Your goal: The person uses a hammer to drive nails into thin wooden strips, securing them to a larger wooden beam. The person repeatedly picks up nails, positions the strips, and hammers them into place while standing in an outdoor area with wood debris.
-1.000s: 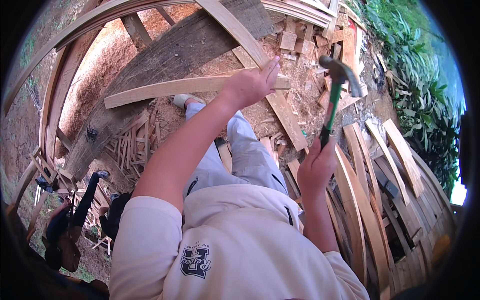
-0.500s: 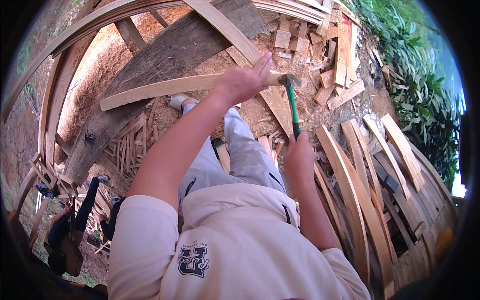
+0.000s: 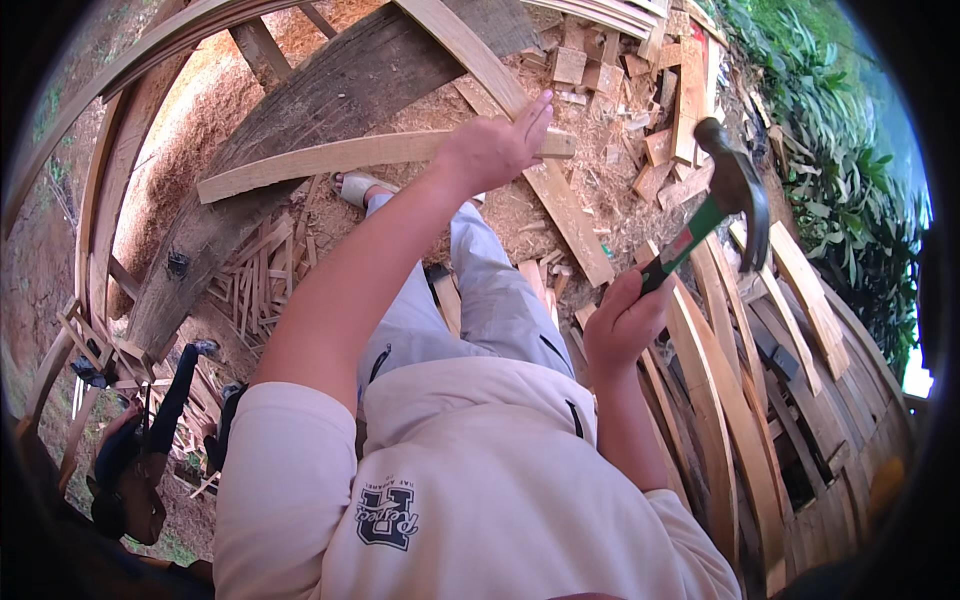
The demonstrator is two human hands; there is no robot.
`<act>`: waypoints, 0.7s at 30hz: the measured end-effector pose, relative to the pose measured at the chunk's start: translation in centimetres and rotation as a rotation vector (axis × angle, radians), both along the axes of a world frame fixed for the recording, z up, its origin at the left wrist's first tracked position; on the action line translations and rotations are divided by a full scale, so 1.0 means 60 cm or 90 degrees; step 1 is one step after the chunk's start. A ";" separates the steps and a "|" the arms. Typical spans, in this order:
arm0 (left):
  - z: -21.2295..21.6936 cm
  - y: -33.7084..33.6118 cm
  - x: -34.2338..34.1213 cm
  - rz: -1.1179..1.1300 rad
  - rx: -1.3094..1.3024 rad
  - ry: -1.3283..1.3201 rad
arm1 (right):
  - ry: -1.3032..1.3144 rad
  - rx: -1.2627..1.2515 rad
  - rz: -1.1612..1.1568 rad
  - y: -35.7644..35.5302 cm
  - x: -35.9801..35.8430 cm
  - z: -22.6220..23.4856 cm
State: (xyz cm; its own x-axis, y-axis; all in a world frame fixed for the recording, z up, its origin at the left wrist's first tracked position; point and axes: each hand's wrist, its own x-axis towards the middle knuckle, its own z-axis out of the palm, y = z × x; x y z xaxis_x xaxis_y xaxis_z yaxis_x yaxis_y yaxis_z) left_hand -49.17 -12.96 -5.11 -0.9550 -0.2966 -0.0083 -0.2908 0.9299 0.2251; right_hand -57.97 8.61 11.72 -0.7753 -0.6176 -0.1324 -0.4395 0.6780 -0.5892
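In my right hand [image 3: 625, 318] is a claw hammer [image 3: 690, 232] with a green shaft and black grip, fingers closed round the handle. Its dark metal head is raised to the right, clear of the wood. My left hand [image 3: 490, 150] holds a pale curved wooden slat [image 3: 330, 172] near its right end, fingers reaching past its far edge and partly hiding it. The slat lies across another board [image 3: 465, 50] that slants beneath my left hand. A nail cannot be made out there.
A wide grey weathered plank [image 3: 340, 90] lies at far left beside sawdust [image 3: 190, 140]. Offcuts [image 3: 600, 75] are scattered at the far right. Long curved boards [image 3: 715, 400] lie near my right arm. Another person [image 3: 140, 470] is at the left rim. Thin scraps [image 3: 260, 275] are heaped nearby.
The hammer has come up off the slat's right end and swung right and toward me with my right hand. My left hand stays nearly in place on the slat.
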 end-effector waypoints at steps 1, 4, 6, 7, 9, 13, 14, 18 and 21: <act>-0.001 0.008 0.007 0.001 0.025 0.011 | 0.016 -0.004 0.006 0.029 0.012 -0.017; 0.002 0.001 -0.002 0.006 0.046 0.025 | -0.069 0.337 0.120 0.025 0.000 -0.082; 0.013 0.011 0.008 -0.012 0.016 0.001 | -0.045 0.222 0.107 0.023 -0.001 -0.080; 0.015 0.006 0.008 -0.021 -0.004 -0.010 | -0.038 0.158 0.088 0.012 -0.003 -0.054; 0.009 0.007 0.013 -0.008 -0.006 0.008 | -0.004 0.034 0.046 0.000 0.004 -0.010; 0.002 0.000 0.007 0.014 0.044 0.019 | -0.036 0.128 0.054 0.051 0.017 -0.093; 0.007 -0.001 0.002 0.010 0.056 0.019 | -0.073 0.335 0.134 0.045 0.012 -0.102; 0.012 0.007 0.000 -0.012 0.066 -0.055 | -0.110 0.149 0.052 0.061 0.019 -0.055; 0.007 0.003 0.001 0.006 0.058 -0.006 | -0.073 0.034 0.003 0.100 0.023 -0.035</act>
State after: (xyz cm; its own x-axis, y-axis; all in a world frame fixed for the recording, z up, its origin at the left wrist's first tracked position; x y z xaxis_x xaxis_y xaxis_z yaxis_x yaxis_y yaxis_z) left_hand -49.13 -12.78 -4.71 -0.9520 -0.3028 -0.0444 -0.3015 0.9030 0.3062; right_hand -56.56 14.59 9.63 -0.7501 -0.6114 -0.2522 -0.3750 0.7073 -0.5993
